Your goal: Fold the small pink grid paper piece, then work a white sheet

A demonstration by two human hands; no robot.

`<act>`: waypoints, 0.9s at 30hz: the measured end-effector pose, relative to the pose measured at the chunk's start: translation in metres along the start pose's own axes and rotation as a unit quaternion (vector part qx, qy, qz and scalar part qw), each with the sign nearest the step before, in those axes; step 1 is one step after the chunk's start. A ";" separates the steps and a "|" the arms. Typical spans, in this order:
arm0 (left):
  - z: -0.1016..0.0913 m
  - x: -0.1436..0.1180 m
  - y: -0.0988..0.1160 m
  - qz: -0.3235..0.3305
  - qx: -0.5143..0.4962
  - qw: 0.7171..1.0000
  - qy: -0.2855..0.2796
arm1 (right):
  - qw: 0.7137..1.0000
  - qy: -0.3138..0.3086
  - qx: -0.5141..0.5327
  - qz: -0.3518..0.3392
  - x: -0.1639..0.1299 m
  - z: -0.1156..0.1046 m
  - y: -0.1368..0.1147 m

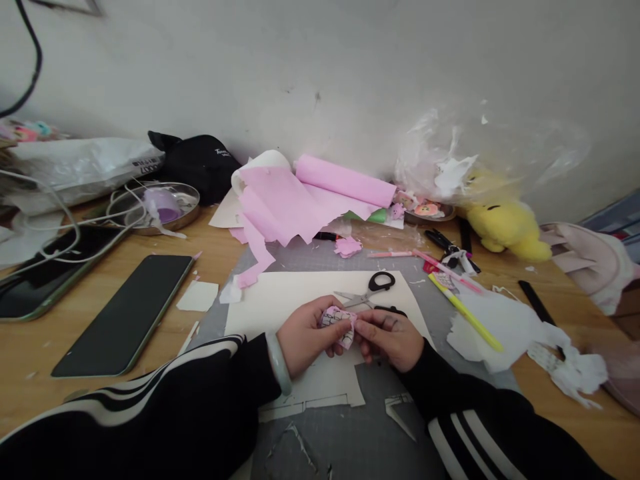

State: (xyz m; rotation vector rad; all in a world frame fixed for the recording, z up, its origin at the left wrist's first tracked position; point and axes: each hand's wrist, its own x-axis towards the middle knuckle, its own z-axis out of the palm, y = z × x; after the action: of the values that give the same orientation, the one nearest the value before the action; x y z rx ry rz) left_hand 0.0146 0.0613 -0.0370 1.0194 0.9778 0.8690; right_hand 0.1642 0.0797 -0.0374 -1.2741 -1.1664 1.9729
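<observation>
Between my two hands is a small pink piece of paper point(336, 320) with black lines drawn across it in a grid-like pattern. My left hand point(307, 333) pinches it from the left, thumb on top. At its right edge, the fingertips of my right hand point(393, 337) are closed on it. Just beyond my hands, black-handled scissors point(364, 297) lie with their blades apart on a white sheet of paper point(280, 287). My right hand covers part of the scissors' nearer handle. Under the sheet is a grey cutting mat point(320, 257).
A torn pink paper roll point(345, 180) lies against the wall. Left are a phone point(127, 317), a second phone with cables and a metal dish point(187, 213). A yellow highlighter point(465, 312), pink pen, paper scraps and a yellow plush toy point(505, 223) are right. Cut scraps lie near me.
</observation>
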 end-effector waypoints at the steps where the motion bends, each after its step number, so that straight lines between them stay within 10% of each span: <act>1: 0.000 0.000 0.000 -0.001 0.000 1.000 0.000 | 1.000 0.004 0.001 -0.002 -0.001 0.001 -0.001; 27: 0.001 0.000 0.002 -0.001 0.019 1.000 0.005 | 0.994 0.013 -0.086 -0.062 -0.004 0.003 -0.003</act>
State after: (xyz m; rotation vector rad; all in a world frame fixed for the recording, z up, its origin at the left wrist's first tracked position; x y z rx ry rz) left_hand 0.0153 0.0614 -0.0352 1.0470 1.0075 0.8583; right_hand 0.1630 0.0770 -0.0323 -1.2752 -1.3936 1.7937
